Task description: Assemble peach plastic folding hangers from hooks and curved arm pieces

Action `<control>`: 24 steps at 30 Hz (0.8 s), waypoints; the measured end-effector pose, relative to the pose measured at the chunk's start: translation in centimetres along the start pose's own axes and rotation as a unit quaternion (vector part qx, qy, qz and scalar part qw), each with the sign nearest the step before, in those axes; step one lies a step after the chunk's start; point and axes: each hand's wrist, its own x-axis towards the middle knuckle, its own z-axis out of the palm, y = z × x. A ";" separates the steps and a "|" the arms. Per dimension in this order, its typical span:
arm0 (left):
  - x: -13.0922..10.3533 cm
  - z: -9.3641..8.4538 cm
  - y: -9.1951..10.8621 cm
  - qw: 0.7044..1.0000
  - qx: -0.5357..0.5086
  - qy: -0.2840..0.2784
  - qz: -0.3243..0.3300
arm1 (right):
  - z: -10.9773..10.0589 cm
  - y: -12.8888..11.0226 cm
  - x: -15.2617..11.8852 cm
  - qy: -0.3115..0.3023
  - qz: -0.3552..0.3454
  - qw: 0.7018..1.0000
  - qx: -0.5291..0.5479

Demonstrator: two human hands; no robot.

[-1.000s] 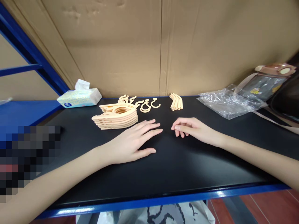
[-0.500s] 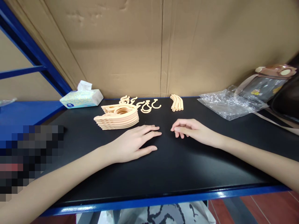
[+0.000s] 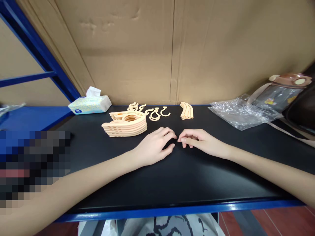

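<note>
Both bare hands are over the black tabletop (image 3: 157, 183), with their fingertips close together. My left hand (image 3: 157, 146) is open, palm down, its fingers bent and the thumb apart; it holds nothing. Facing it, my right hand (image 3: 197, 141) is loosely curled, thumb tip against the index finger, with nothing visible in it. Just beyond my left hand lies a stack of cream plastic folding hanger pieces (image 3: 125, 126). Behind the stack are several loose cream hooks (image 3: 155, 114). Farther back, beyond my right hand, sits a small bunch of curved cream plastic arms (image 3: 187, 110).
A tissue pack (image 3: 90, 104) stands at the back left. On the right are a crumpled clear plastic bag (image 3: 236, 113) and a strapped bottle (image 3: 278, 93) beside a dark object. Cardboard (image 3: 133, 52) forms the back wall. A blue edge (image 3: 177, 209) runs along the front.
My left hand has moved right, towards my right hand, its fingers bending more. My right hand has shifted slightly left. The hanger pieces stay in place; the view has shifted a little.
</note>
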 end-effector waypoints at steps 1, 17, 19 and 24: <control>0.1 0.0 0.0 1.000 -0.002 0.002 0.000 | 0.0 -0.1 0.0 -0.001 -0.001 1.000 -0.007; -0.3 -0.5 -0.3 0.999 0.018 -0.038 0.029 | -0.8 -1.1 -0.8 -0.031 -0.015 0.995 -0.089; -0.3 -0.5 -0.3 0.999 0.023 -0.037 0.028 | -0.7 -1.2 -0.8 -0.033 -0.019 0.995 -0.092; -0.4 -0.5 -0.2 0.998 0.036 -0.034 0.032 | -0.7 -1.0 -0.8 -0.029 -0.022 0.995 -0.091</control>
